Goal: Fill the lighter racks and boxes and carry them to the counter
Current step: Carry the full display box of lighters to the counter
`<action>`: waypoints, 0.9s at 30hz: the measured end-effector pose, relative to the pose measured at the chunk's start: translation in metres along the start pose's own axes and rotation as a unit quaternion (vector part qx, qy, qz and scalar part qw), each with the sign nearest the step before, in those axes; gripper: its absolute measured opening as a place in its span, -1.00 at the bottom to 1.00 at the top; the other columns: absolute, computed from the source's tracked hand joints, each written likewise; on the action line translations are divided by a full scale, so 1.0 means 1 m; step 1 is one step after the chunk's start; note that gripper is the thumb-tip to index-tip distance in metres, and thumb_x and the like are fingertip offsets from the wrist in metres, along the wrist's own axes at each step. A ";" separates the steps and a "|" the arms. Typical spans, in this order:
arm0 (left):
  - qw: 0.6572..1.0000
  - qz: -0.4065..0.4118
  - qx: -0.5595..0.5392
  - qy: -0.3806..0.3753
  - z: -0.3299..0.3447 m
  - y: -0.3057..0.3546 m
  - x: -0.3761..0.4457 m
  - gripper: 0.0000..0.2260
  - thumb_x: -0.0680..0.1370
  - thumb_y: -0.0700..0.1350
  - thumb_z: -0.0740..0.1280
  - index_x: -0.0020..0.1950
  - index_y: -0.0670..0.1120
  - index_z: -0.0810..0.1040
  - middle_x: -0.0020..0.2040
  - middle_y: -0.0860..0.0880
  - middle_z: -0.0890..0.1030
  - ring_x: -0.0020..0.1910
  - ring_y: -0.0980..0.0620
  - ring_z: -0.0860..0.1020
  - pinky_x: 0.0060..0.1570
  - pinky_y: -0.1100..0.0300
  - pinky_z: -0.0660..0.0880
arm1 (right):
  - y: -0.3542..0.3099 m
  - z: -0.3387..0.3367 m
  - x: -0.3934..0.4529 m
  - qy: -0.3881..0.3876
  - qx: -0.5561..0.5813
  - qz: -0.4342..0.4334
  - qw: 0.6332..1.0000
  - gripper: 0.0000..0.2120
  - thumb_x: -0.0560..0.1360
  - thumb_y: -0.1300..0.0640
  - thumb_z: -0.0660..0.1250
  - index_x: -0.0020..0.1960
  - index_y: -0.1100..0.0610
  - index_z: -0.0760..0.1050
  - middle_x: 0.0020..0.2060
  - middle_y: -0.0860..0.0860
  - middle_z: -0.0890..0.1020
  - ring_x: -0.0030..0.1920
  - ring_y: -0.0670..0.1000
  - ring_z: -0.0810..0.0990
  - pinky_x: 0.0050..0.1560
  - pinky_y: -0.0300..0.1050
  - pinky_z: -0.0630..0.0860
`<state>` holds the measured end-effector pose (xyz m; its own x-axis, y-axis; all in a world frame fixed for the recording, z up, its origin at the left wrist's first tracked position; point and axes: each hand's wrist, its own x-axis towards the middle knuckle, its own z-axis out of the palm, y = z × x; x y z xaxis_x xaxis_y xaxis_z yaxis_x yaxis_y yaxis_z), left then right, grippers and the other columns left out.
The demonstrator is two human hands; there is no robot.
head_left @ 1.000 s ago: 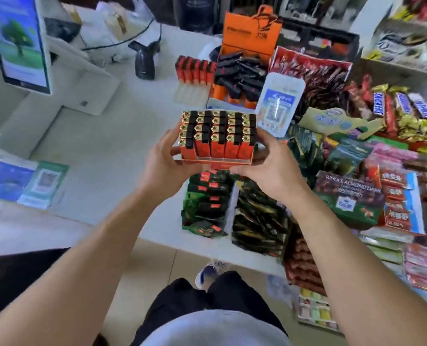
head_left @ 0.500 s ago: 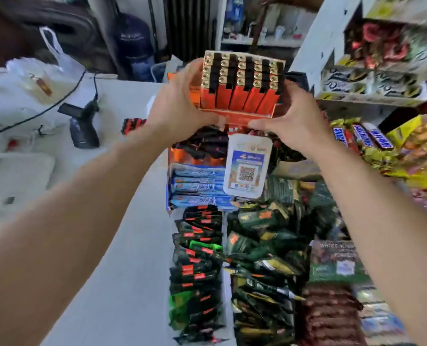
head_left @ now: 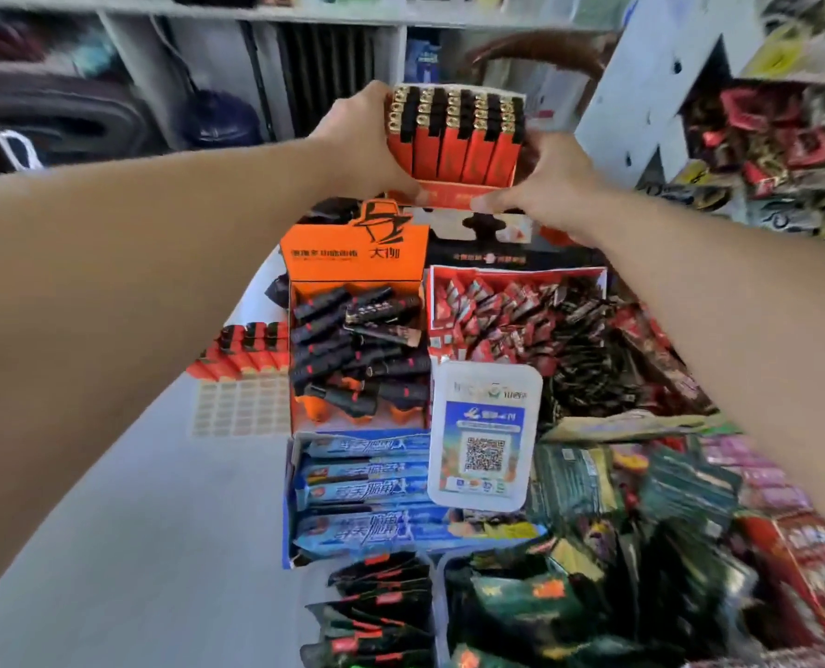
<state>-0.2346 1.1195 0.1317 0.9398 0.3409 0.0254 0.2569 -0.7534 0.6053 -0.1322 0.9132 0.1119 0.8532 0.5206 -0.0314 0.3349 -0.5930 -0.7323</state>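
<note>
Left hand [head_left: 362,132] grips the left side of a lighter rack [head_left: 453,137], fingers curled around its edge, thumb at the front lower lip. Right hand [head_left: 552,185] grips the right side, thumb pressed along the rack's front base. Rack is held in the air at arm's length, above the far end of the worktop [head_left: 126,499], tilted slightly toward the camera; it is packed with rows of orange lighters with black-and-gold tops. Directly below and in front of it stands an orange display box [head_left: 352,262] holding a loose pile of black lighters. Left of that box, a second rack of orange lighters [head_left: 246,351] lies on the worktop, with a clear gridded tray [head_left: 239,409] just beside it. Right of the box, a red carton of small sachets [head_left: 511,311]. Nearer the camera, a white QR code sign [head_left: 485,436] stands over a blue box of wrapped bars [head_left: 362,494]. Dark snack packets [head_left: 569,595] crowd the near right. Shelves [head_left: 275,12] fill the background.
</note>
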 end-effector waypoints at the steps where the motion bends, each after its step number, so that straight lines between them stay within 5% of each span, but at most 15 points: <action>1: 1.000 -0.003 0.007 -0.009 0.003 -0.003 0.005 -0.12 0.23 0.08 0.70 0.43 -0.06 0.36 0.13 0.04 0.53 0.07 0.02 0.52 -0.05 0.16 0.44 | 0.003 0.003 0.004 -0.004 -0.007 0.000 1.000 -0.26 0.23 0.07 0.69 0.35 0.01 0.50 0.12 -0.12 0.64 0.07 -0.10 0.62 -0.05 -0.24 0.58; 6: 0.995 -0.025 0.055 -0.074 0.001 -0.005 0.019 -0.27 0.22 0.06 0.70 0.25 -0.06 0.43 0.01 -0.02 0.58 -0.19 0.01 0.54 -0.36 0.17 0.39 | 0.015 0.014 0.013 -0.030 -0.006 0.000 1.000 -0.31 0.28 0.08 0.67 0.35 0.00 0.49 0.12 -0.13 0.63 0.10 -0.06 0.59 -0.21 -0.36 0.45; 10: 0.995 -0.018 0.064 -0.081 0.001 -0.009 0.023 -0.23 0.22 0.05 0.70 0.30 -0.06 0.40 0.08 -0.03 0.56 0.01 -0.05 0.55 -0.26 0.20 0.41 | 0.019 0.015 0.015 -0.041 -0.011 -0.008 0.999 -0.35 0.30 0.08 0.66 0.33 0.01 0.49 0.13 -0.09 0.62 0.08 -0.04 0.60 -0.44 -0.51 0.40; 13: 0.992 -0.013 0.088 -0.090 0.005 -0.013 0.024 -0.23 0.26 0.07 0.68 0.31 -0.08 0.36 0.11 -0.09 0.56 0.03 -0.10 0.56 -0.11 0.04 0.52 | 0.023 0.016 0.015 -0.048 -0.037 -0.027 0.998 -0.24 0.27 0.03 0.67 0.40 0.04 0.46 0.20 -0.06 0.62 0.15 0.00 0.60 -0.09 -0.29 0.60; 15: 0.988 -0.007 0.116 -0.099 0.005 -0.014 0.024 -0.28 0.29 0.09 0.67 0.28 -0.07 0.36 0.10 -0.11 0.57 0.03 -0.13 0.57 -0.01 -0.07 0.57 | 0.023 0.014 0.015 -0.053 -0.066 -0.039 0.996 -0.17 0.24 -0.01 0.68 0.43 0.04 0.43 0.22 -0.05 0.62 0.19 0.01 0.59 0.14 -0.11 0.54; 18: 0.984 0.006 0.142 -0.109 0.002 -0.018 0.024 -0.35 0.31 0.11 0.64 0.20 -0.03 0.36 0.04 -0.08 0.57 0.00 -0.12 0.57 0.02 -0.11 0.58 | 0.022 0.012 0.015 -0.075 -0.077 -0.040 0.993 -0.15 0.24 -0.03 0.68 0.45 0.03 0.41 0.22 -0.06 0.62 0.14 0.00 0.61 0.02 -0.21 0.50; 22: 0.979 0.021 0.164 -0.120 -0.003 -0.022 0.023 -0.55 0.45 0.03 0.54 0.14 -0.02 0.35 -0.01 -0.10 0.56 -0.13 -0.06 0.53 -0.21 0.05 0.48 | 0.020 0.010 0.015 -0.092 -0.106 -0.039 0.989 -0.08 0.20 -0.11 0.68 0.47 0.02 0.39 0.29 -0.04 0.59 0.27 0.02 0.55 0.28 -0.04 0.44; 27: 0.973 0.023 0.174 -0.148 -0.007 -0.018 0.018 -0.58 0.50 -0.02 0.50 0.23 -0.09 0.39 -0.07 -0.03 0.50 -0.05 -0.08 0.51 -0.10 0.05 0.40 | 0.019 0.009 0.015 -0.103 -0.126 -0.038 0.986 -0.03 0.20 -0.13 0.68 0.50 0.03 0.35 0.40 -0.04 0.51 0.38 0.01 0.47 0.29 -0.12 0.34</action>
<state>-0.2237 1.1439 0.1269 0.9627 0.1644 -0.2149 0.2255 -0.9264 0.3014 -0.1170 0.9154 0.0915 0.7314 0.6676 -0.1389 0.5052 -0.6674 -0.5472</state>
